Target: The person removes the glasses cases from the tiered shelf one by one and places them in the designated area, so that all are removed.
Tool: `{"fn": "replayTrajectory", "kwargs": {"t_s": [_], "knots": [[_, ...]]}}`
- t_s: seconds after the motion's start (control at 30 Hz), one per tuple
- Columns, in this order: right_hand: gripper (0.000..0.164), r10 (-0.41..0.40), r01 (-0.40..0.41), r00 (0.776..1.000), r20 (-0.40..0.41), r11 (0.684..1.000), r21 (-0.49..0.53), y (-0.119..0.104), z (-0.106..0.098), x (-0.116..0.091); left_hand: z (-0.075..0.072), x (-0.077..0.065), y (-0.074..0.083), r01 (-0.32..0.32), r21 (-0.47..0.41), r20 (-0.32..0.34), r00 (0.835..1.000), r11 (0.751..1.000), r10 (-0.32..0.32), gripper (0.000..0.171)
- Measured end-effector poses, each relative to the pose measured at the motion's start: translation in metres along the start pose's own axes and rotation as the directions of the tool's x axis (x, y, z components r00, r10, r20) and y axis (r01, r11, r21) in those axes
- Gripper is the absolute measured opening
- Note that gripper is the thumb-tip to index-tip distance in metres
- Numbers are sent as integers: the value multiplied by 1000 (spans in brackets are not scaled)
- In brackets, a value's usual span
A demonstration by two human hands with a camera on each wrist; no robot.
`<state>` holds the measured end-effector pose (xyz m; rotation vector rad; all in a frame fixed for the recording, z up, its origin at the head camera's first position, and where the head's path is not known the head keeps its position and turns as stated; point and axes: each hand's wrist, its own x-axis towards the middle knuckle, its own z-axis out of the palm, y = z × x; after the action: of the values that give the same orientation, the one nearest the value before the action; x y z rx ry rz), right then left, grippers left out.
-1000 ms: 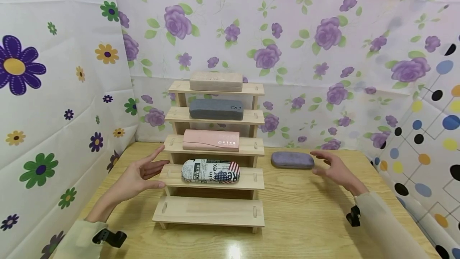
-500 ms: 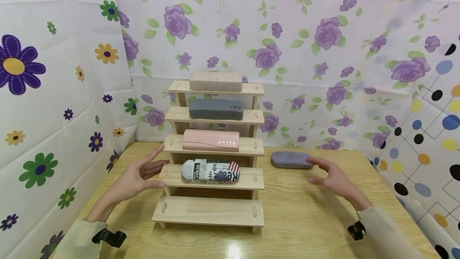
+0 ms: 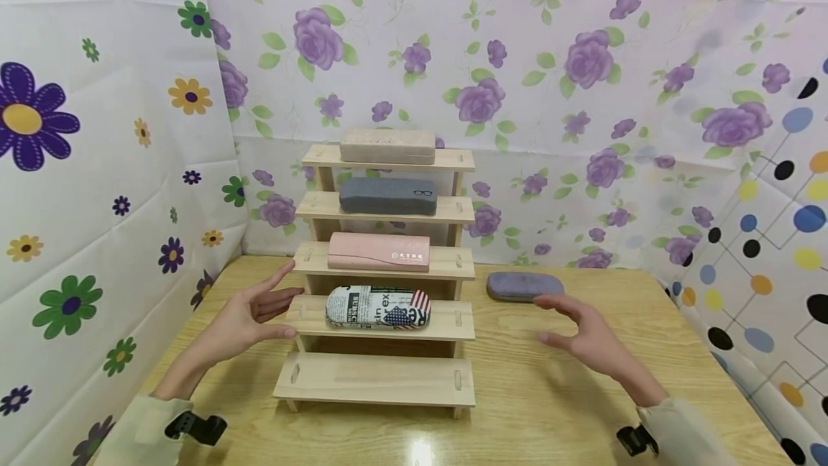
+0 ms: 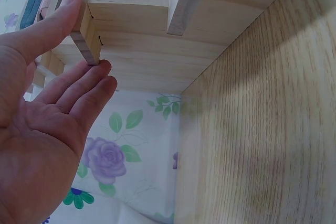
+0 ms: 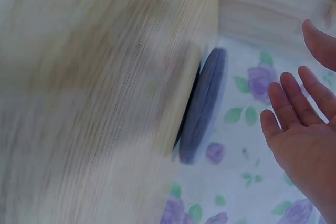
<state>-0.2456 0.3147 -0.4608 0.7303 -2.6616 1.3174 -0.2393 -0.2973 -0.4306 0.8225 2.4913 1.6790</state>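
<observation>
Fingers (image 4: pixel 94 99) spread from the thumb, our left hand (image 3: pixel 236 318) touched the left edge of the wooden stand (image 3: pixel 374 380), likely steadying it. Our right hand (image 3: pixel 598 340), likewise spread, held nothing near the purple case (image 3: pixel 517 285), right of the stand, far across the table (image 3: pixel 524 401).

- A wood-grain table (image 3: pixel 537 401) carries a five-tier wooden stand (image 3: pixel 375 380) and, to its right, a purple case (image 3: pixel 520 285).
- Top tier (image 3: pixel 456 159): a beige case (image 3: pixel 388 147).
- Second tier (image 3: pixel 454 211): a blue-grey case (image 3: pixel 384 196) with a glasses drawing.
- Middle tier (image 3: pixel 445 262): a pink case (image 3: pixel 378 250) with white lettering.
- Fourth tier (image 3: pixel 445 319): a newsprint-patterned case (image 3: pixel 378 308), lying lengthwise.
</observation>
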Motion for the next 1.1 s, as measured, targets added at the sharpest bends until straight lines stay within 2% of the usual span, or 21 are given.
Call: {"fn": "replayTrajectory", "kwargs": {"t_s": [0.23, 0.63, 0.8, 1.1], "knots": [[51, -12, 8, 999, -52, 997, -73, -19, 12, -2, 0, 0, 1, 6, 3, -3, 1000, 1000, -6, 109], [45, -27, 22, 996, -88, 998, -60, -58, 32, -3, 0, 0, 1, 1, -6, -4, 1000, 1000, -1, 109], [47, -48, 43, 994, -102, 998, -53, -78, 44, 2, 0, 1, 2, 0, -5, -6, 1000, 1000, 0, 109], [58, -112, 102, 989, -100, 990, -99, -111, 69, 19, 0, 0, 1, -7, -4, -7, 1000, 1000, 7, 108]]}}
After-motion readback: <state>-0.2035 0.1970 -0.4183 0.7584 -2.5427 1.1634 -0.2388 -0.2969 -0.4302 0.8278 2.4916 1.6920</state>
